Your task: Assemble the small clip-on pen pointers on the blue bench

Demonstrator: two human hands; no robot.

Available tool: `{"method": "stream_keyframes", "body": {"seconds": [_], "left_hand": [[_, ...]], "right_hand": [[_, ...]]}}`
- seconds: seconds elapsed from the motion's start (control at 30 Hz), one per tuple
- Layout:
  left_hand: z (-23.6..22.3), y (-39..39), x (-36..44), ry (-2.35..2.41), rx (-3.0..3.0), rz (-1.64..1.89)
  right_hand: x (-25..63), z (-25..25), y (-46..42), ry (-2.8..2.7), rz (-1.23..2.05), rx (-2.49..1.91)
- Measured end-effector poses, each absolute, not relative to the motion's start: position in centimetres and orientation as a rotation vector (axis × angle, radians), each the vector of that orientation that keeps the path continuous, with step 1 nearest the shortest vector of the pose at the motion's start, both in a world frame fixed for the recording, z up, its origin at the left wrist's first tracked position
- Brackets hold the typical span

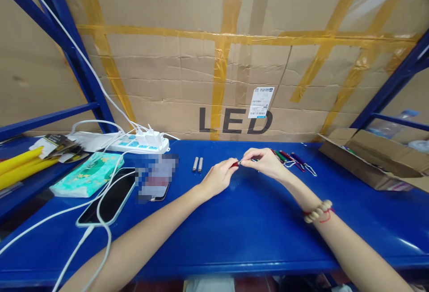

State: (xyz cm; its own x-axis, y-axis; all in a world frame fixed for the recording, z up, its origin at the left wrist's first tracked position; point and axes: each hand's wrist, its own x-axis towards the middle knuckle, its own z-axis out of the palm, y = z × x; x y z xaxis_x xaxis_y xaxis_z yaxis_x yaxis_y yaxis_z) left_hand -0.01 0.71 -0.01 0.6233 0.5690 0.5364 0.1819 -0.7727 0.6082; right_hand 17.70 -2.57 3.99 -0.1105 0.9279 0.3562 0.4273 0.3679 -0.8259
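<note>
A single head-worn camera looks forward and down at close range across the blue surface (228, 229) toward the large cardboard panel (167, 77) at twelve o'clock.

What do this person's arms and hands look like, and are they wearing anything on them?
Both hands, left and right, are ungloved, and no sleeves show on the forearms. The right wrist wears a bracelet of chunky, pale beige beads with a thin red cord beside it. No watch or bracelet shows on the left wrist.
</note>
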Motion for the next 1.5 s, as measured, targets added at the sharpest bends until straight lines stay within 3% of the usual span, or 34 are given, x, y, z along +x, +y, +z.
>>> {"method": "stream_keyframes", "body": {"seconds": [0.23, 0.53, 0.87, 1.1, 1.3, 1.5], "left_hand": [[-0.3, 0.5, 0.0, 0.601, 2.33, 1.139], [0.2, 0.2, 0.2, 0.693, 2.357, 1.093], [0.7, -0.3, 0.4, 0.784, 2.42, 1.007], [0.9, -1.1, 0.7, 0.898, 2.554, 0.956], [0.8, -1.3, 1.2, 1.172, 2.562, 0.96], [0.9, -1.8, 1.6, 1.368, 2.549, 0.916]], "right_hand": [[16.2, 4.1, -3.3, -1.681, 0.593, -1.258], [16.5, 4.5, -3.2, -1.477, 0.957, -1.412], [17.4, 4.6, -3.0, -1.793, 0.995, -1.211], [18.6, 4.9, -2.7, -1.99, 0.741, -1.334], [19.7, 6.8, -4.5, -2.065, 0.187, -1.789], [19.0, 7.0, -5.5, -2.244, 0.311, -1.929]]}}
